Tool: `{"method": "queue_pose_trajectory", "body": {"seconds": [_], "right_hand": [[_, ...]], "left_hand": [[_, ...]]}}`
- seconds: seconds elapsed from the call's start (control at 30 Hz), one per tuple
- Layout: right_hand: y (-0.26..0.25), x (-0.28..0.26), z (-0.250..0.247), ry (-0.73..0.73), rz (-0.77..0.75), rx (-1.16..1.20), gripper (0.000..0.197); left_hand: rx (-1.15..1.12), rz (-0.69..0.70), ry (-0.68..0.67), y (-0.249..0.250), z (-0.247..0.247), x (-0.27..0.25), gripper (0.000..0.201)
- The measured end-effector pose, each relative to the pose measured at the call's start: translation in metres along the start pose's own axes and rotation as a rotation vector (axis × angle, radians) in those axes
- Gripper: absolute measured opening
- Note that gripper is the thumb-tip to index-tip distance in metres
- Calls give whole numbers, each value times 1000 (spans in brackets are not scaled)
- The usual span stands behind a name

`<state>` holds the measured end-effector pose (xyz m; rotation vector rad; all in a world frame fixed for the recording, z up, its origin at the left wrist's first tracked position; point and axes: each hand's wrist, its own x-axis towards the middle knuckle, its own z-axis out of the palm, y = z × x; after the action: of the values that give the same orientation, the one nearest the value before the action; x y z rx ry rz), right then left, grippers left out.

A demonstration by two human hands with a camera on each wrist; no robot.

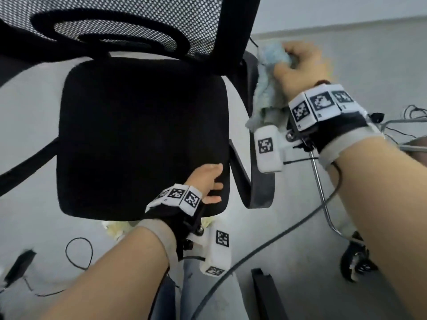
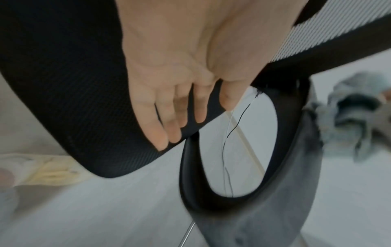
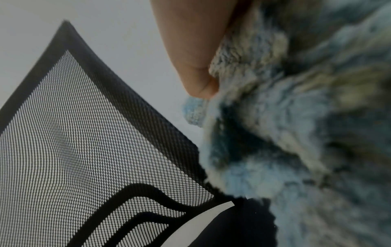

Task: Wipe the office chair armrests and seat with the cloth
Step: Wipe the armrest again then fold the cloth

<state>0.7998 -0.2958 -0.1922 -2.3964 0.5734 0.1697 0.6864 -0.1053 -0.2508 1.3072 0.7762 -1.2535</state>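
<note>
The black office chair seat (image 1: 138,130) fills the middle of the head view, its mesh backrest (image 1: 129,21) above. My left hand (image 1: 206,181) rests on the seat's near right corner (image 2: 118,133), fingers (image 2: 160,123) straight and spread over the edge. My right hand (image 1: 300,65) grips a bunched pale blue cloth (image 1: 269,88) against the far part of the right armrest (image 1: 261,181), beside the backrest frame. In the right wrist view the cloth (image 3: 296,142) fills the right side under my thumb (image 3: 196,66). The armrest loop (image 2: 275,192) curves just past my left fingers.
Grey floor surrounds the chair. Cables (image 1: 265,248) trail across it at the lower right, and a thin black wire loop (image 1: 78,252) lies at the lower left. A yellowish rag (image 2: 48,168) lies under the seat's front edge. A chrome tube (image 1: 323,199) and a caster (image 1: 355,259) stand right.
</note>
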Motion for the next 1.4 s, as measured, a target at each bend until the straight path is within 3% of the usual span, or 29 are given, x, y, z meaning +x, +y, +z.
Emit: {"method": "queue_pose_trajectory", "body": {"seconds": [0.1, 0.2, 0.27, 0.33, 0.47, 0.6, 0.73, 0.9, 1.1, 1.4], "right_hand": [[-6, 23, 14, -160, -179, -210, 47], [-10, 37, 26, -248, -273, -398, 42], [-13, 44, 30, -259, -285, -497, 35], [-15, 45, 30, -268, -299, -543, 30], [-4, 25, 26, -228, -266, -420, 23], [20, -25, 23, -190, -197, -315, 41], [44, -76, 22, -180, -197, -245, 44], [72, -123, 29, -153, -282, -111, 41], [103, -180, 39, -103, -342, -43, 45], [148, -236, 64, -72, -414, -68, 39]], "left_hand": [[32, -138, -58, -13, 19, 10, 52], [-157, -271, -184, -25, 32, 18, 69], [-264, -330, -235, -27, 37, 19, 66], [-352, -351, -214, -25, 40, 18, 51], [-354, -320, -177, -18, 39, 15, 24], [-422, -330, -149, -16, 42, 9, 50], [-417, -240, -101, -12, 49, 1, 38], [-403, -175, -222, -16, 44, 3, 55], [-306, -105, -246, -22, 45, -1, 67], [-129, -66, -312, -31, 40, -3, 70]]}}
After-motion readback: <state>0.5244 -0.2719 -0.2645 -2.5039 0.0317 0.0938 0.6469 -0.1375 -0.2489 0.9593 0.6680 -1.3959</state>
